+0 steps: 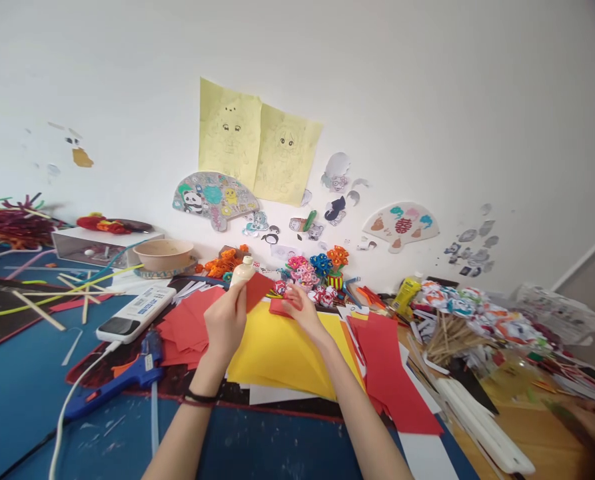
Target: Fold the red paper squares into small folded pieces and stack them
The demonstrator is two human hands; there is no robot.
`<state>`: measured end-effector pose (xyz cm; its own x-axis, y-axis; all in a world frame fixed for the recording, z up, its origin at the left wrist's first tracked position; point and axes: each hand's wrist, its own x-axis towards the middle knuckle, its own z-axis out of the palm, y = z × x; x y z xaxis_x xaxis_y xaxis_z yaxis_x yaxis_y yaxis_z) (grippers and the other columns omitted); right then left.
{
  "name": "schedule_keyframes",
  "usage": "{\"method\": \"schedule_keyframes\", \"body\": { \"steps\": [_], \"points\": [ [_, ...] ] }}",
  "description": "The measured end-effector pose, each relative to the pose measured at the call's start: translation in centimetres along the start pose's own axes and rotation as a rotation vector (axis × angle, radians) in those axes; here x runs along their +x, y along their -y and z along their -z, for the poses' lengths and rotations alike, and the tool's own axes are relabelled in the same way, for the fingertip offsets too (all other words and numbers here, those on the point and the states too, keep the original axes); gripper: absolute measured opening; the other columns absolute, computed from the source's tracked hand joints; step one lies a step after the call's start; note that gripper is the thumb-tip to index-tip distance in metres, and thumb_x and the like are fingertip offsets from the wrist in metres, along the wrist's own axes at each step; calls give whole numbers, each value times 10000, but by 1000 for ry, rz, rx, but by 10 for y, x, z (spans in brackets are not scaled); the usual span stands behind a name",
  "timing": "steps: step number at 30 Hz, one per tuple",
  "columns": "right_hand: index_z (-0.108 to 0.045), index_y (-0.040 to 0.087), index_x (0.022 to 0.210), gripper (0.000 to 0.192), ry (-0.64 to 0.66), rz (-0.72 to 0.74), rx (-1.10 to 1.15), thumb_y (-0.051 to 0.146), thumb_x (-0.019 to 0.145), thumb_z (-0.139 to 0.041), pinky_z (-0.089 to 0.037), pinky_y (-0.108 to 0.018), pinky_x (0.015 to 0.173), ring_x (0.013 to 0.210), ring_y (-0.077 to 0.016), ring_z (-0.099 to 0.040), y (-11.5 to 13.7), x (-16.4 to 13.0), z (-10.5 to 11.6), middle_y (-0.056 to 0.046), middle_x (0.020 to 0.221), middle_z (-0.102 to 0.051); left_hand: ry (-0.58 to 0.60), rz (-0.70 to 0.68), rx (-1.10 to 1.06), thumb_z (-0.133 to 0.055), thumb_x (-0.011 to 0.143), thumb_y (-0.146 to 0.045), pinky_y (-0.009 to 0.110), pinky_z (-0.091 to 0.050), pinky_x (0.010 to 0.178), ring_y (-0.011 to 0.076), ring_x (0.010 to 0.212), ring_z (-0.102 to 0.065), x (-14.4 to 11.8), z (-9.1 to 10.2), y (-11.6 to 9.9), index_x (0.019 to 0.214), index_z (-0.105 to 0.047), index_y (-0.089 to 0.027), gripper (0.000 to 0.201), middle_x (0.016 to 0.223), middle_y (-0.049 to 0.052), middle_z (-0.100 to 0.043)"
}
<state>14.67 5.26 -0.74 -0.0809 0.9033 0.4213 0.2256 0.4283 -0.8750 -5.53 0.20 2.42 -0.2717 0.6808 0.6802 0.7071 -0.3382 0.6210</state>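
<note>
The left hand (226, 322) pinches a small red paper piece (257, 289) upright above the yellow sheet (282, 350) while the right hand (302, 311) grips another red scrap (279, 307) beside it, seemingly mid-assembly, needing careful alignment next.

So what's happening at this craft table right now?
A person sits at a cluttered craft table. The left hand holds up a small piece of red paper, and the right hand pinches another red piece beside it. Under the hands lie yellow sheets and more red sheets. A blue glue gun and a white power strip lie to the left. Another person's hand shows at the far right.
</note>
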Motion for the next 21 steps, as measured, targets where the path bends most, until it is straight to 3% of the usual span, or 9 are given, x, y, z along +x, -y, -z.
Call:
{"method": "schedule_keyframes", "body": {
  "steps": [2, 4, 7, 10, 12, 17, 21],
  "points": [
    [-473, 225, 1324, 655, 72, -47, 244, 551, 778, -630, -451, -400, 930, 1100, -251, -586, 7, -16, -1, -132, 1202, -613, -35, 92, -327, -428, 910, -401, 258, -469, 733, 193, 832, -665, -3, -8, -6, 1069, -638, -176, 347, 942, 75, -722],
    [-548, 210, 1244, 603, 71, -61, 333, 555, 761, -651, -503, -376, 830, 1001, -256, -629, 13, -31, -1, -131, 1102, -663, 23, 207, -589, -497, 868, -453, 257, -502, 727, 205, 857, -675, -6, -18, -8, 1019, -638, -154, 364, 933, 81, -728],
    [-656, 178, 1008, 403, 11, -94, 297, 503, 769, -660, -510, -275, 634, 775, -202, -658, 18, -44, 0, -88, 911, -702, 152, 284, -713, -581, 806, -470, 271, -524, 712, 221, 849, -686, -11, -32, -6, 971, -642, -138, 375, 878, 83, -736],
    [-631, 161, 695, 321, -87, -129, 163, 474, 740, -685, -415, -226, 445, 476, -142, -563, 18, -49, -1, -19, 559, -623, 116, 190, -425, -573, 825, -423, 282, -507, 729, 207, 801, -684, -19, -37, -4, 959, -662, -154, 313, 875, 79, -737],
    [-589, 173, 604, 336, -118, -132, 106, 466, 741, -679, -413, -235, 435, 428, -142, -543, 18, -51, -3, -2, 470, -573, 104, 28, -141, -501, 882, -370, 289, -479, 752, 202, 825, -673, -25, -37, -5, 1022, -669, -181, 290, 924, 81, -735],
    [-589, 185, 620, 320, -103, -115, 157, 467, 761, -648, -502, -283, 521, 523, -195, -627, 19, -55, -11, -25, 531, -621, 262, -440, 196, -359, 952, -276, 323, -429, 862, 223, 1066, -593, -36, -36, -14, 1320, -512, -226, 402, 1283, 91, -600],
    [-633, 168, 683, 294, -145, -108, 176, 444, 783, -628, -513, -290, 548, 558, -196, -632, 14, -55, -12, -31, 581, -626, 325, -553, 264, -346, 960, -292, 359, -422, 904, 236, 1119, -557, -38, -42, -19, 1351, -472, -230, 415, 1401, 80, -488]
  ]
}}
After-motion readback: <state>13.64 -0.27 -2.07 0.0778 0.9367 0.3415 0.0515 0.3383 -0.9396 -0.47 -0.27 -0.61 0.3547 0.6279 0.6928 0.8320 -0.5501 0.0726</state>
